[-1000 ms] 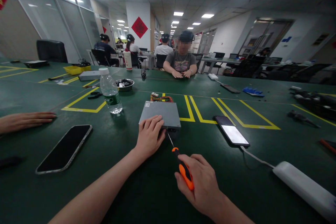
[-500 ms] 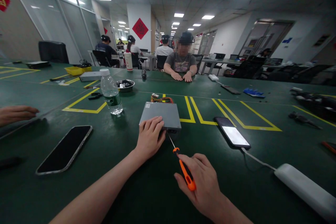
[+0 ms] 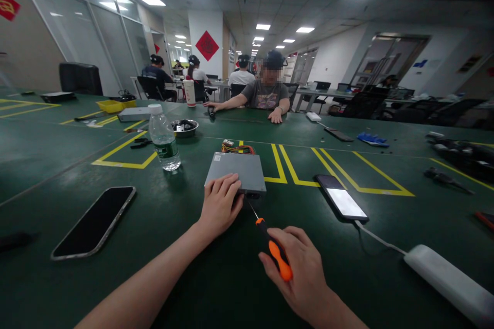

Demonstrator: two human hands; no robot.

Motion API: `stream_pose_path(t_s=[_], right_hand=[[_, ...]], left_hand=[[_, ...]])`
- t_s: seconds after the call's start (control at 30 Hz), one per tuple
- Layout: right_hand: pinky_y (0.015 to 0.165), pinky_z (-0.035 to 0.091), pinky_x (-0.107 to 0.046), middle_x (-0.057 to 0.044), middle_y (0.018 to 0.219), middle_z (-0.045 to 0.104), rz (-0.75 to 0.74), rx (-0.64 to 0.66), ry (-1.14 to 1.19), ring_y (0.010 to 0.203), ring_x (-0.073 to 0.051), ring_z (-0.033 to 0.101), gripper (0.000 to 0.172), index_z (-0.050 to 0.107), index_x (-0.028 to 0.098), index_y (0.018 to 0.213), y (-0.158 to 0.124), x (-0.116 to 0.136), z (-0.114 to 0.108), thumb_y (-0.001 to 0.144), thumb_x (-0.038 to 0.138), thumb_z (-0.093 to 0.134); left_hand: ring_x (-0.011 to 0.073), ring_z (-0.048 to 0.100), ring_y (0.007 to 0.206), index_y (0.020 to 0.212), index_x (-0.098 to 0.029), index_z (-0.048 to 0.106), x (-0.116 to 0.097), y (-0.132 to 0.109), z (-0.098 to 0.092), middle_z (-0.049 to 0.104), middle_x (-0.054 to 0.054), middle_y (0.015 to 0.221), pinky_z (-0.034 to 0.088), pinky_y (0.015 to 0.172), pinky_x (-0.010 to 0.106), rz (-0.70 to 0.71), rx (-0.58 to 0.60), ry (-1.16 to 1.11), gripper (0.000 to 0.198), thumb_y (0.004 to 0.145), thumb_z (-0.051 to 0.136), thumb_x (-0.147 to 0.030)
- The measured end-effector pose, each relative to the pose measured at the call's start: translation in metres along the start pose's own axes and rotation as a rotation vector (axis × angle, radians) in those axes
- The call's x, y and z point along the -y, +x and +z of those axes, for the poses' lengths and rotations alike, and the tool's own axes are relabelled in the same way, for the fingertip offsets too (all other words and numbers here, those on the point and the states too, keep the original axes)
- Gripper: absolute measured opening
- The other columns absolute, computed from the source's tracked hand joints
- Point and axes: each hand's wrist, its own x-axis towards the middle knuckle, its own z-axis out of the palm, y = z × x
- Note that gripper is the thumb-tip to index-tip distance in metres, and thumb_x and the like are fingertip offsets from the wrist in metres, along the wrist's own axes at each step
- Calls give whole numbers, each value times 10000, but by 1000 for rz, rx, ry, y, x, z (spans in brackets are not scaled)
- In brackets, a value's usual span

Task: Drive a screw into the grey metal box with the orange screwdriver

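A grey metal computer power supply (image 3: 247, 167) lies on the green table, its bundle of coloured cables (image 3: 238, 148) at the far side. My left hand (image 3: 221, 199) rests on its near left corner, fingers over the top and thumb by the near face. In my right hand (image 3: 299, 264) is an orange and black screwdriver (image 3: 278, 257), gripped by the handle. The shaft slants up and left to the near face of the power supply. Where exactly the tip sits is too small to tell.
Left of the power supply stand a water bottle (image 3: 163, 139) and a metal bowl (image 3: 185, 128) of small parts. A dark phone (image 3: 94, 223) lies near left; a lit phone (image 3: 341, 198) is cabled to a white power bank (image 3: 447, 277) at right. Across the table sits a person (image 3: 266, 92).
The screwdriver handle has turned in my right hand. My left hand stays put. The person opposite has reached toward a dark object, and another hand at far left has gone from view.
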Motion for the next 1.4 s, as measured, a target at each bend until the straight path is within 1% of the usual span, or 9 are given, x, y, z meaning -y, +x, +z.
stream_pose_path(t_s=[0.27,0.5,0.67,0.8,0.97,1.07,1.2,1.3,1.4], right_hand=[[646,439,-344,-23,660,477,-68,28,-64,644,-157,470,153,594,187,807,0,7,3,767,113,466],[645,458,-309,-34,762,599,30,9,22,628,-135,535,190,509,143,1011,0,0,1,832,207,501],[647,436,-324,-20,675,521,-20,19,-28,646,-149,497,125,569,167,850,0,5,3,773,101,495],[616,413,-317,-17,652,468,-6,39,-63,634,-150,465,129,597,177,791,1,6,2,792,136,475],[665,432,-315,-19,726,580,37,50,-22,604,-121,514,172,528,131,993,-3,2,3,830,182,511],[682,432,-316,-11,686,562,-8,54,-71,604,-123,507,112,552,151,896,-4,5,7,813,117,487],[667,424,-338,-28,658,504,-38,105,-128,653,-162,483,156,591,192,757,0,11,8,778,116,456],[670,428,-345,-26,677,524,-16,105,-77,655,-165,501,111,584,180,840,4,11,4,796,197,483],[648,437,-319,-22,714,582,45,52,-16,629,-146,536,170,528,155,966,5,8,2,820,229,486]], left_hand=[[212,464,1147,1067,-222,522,-1,0,1,564,44,1219,300,930,401,-5,-3,2,219,860,466,-268],[229,471,1138,1073,-226,522,-1,0,0,564,57,1218,301,921,418,-4,1,3,230,852,473,-266],[232,458,1151,1080,-228,513,-1,0,-1,555,55,1228,300,923,419,-4,19,7,236,852,466,-268],[227,460,1146,1073,-230,514,-1,1,0,559,50,1220,300,924,415,-4,13,5,230,850,469,-270],[222,461,1145,1073,-228,513,0,0,0,558,46,1223,296,929,412,-6,16,6,227,859,459,-281],[223,460,1148,1075,-227,514,0,0,0,554,50,1229,296,932,415,-5,18,5,229,861,458,-282],[225,459,1148,1079,-232,515,0,0,0,558,48,1225,298,926,416,-9,10,-3,231,860,460,-275],[229,459,1148,1083,-232,517,1,-1,1,559,50,1224,298,923,418,-13,8,-3,235,859,464,-285],[226,465,1143,1075,-236,521,1,0,2,561,45,1223,301,920,416,-11,4,2,226,862,461,-287]])
